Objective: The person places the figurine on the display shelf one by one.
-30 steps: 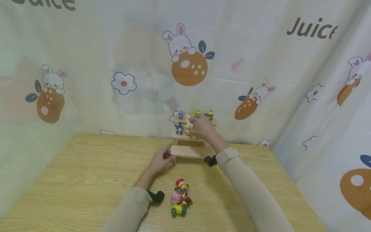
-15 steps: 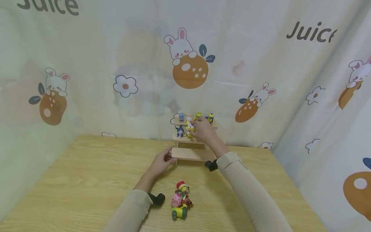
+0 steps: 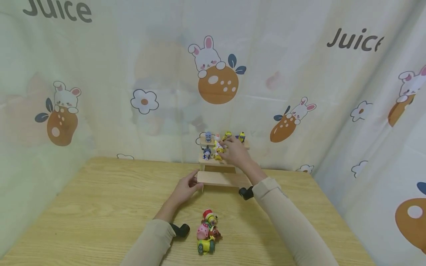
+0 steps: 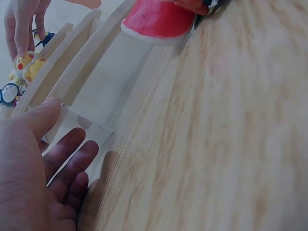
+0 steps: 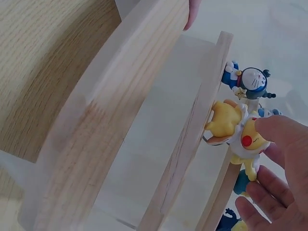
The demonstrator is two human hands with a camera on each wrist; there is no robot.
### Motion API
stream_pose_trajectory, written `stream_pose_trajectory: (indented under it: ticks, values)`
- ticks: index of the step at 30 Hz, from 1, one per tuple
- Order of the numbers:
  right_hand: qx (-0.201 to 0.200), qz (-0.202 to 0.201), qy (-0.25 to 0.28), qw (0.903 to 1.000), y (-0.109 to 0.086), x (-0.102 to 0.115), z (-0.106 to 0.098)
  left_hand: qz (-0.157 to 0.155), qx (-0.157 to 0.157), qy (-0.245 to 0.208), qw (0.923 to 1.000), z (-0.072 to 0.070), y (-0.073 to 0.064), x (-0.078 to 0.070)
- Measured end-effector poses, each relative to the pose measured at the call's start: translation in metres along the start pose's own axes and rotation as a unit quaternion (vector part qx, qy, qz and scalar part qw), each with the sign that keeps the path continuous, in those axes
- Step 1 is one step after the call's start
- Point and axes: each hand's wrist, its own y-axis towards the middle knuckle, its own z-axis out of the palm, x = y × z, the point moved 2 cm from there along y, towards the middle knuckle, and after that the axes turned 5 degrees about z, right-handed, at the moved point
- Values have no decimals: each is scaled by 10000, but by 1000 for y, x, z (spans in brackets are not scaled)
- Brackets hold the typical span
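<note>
My right hand (image 3: 237, 152) pinches a yellow figurine with red cheeks and a white hood (image 5: 252, 134) on the middle step of a tiered wooden display stand (image 3: 223, 178). In the right wrist view the thumb lies on its face, and the figurine's feet meet the step's edge. Beside it stands a dark-blue cat figurine (image 3: 206, 152). My left hand (image 3: 184, 187) holds the left end of the lowest step. In the left wrist view its thumb is on the wood and its fingers are curled by the clear side panel (image 4: 89, 126).
Several small figurines, including a blue one (image 3: 208, 136) and a yellow one (image 3: 242, 137), stand on the top step. A cluster of toys, with a pink one (image 3: 202, 232) and a yellow-green one (image 3: 206, 246), lies on the wooden table (image 3: 110, 207). A printed curtain (image 3: 166, 125) hangs behind.
The head view has tilted up slightly, so the scene sits lower. Both hands keep their places at the stand, the yellow figurine still between the right hand's fingers.
</note>
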Motion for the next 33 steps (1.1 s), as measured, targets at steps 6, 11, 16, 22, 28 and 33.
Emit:
stream_pose_trajectory:
  ticks: [6,11,16,22,28,33]
  values:
    - [-138,-123,308,9994,-12,-5,-2,12,44,33,10000,2,-1,1]
    - [-268,-269,893,9953,-42,-3,-3,-84,74,40,9999,2,-1,-1]
    - [154,-615,1199,9908,-83,8,4,-171,60,140,9997,0,0,-2]
    - [1629,-1137,1146,9734,-123,21,19,-180,49,279,9994,-3,4,-2]
    - [2381,-1128,981,9597,-133,32,23,-231,4,189,9996,-6,5,-2]
    - [2773,-1040,876,9511,-141,31,34,-260,129,238,9993,0,1,-2]
